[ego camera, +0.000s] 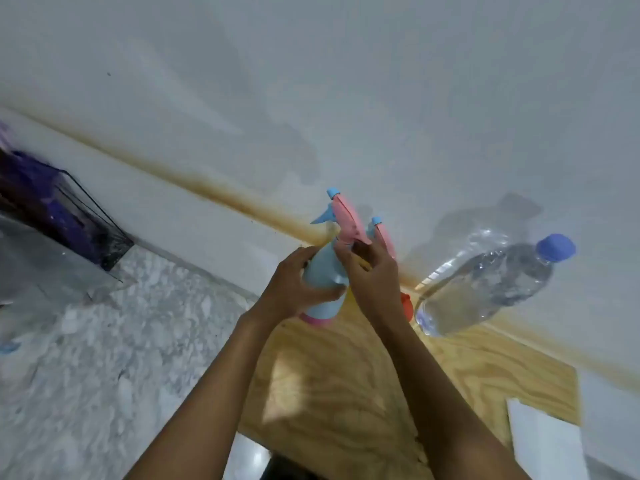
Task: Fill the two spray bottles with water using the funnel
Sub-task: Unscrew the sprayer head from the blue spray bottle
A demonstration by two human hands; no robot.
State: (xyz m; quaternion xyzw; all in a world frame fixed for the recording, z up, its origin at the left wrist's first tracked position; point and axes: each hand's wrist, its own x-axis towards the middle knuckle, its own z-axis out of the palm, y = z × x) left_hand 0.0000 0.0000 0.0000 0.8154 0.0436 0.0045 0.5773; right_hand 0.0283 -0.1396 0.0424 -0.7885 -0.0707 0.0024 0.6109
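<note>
A light blue spray bottle [323, 277] with a pink base stands at the back of the wooden table [346, 393]. My left hand [289, 289] grips its body. My right hand [372, 275] holds the neck under its pink spray head [348, 220]. Behind my right hand shows the pink and blue head of a second spray bottle [382, 233], its body hidden. An orange object [407, 306], possibly the funnel, peeks out to the right of my right wrist. A large clear water bottle [485, 285] with a blue cap stands further right.
A white wall [346, 98] with a brown stain along its foot runs right behind the table. A speckled floor [104, 358] lies to the left, with a dark wire rack [69, 209] on it. A white block [543, 441] sits at the table's right front.
</note>
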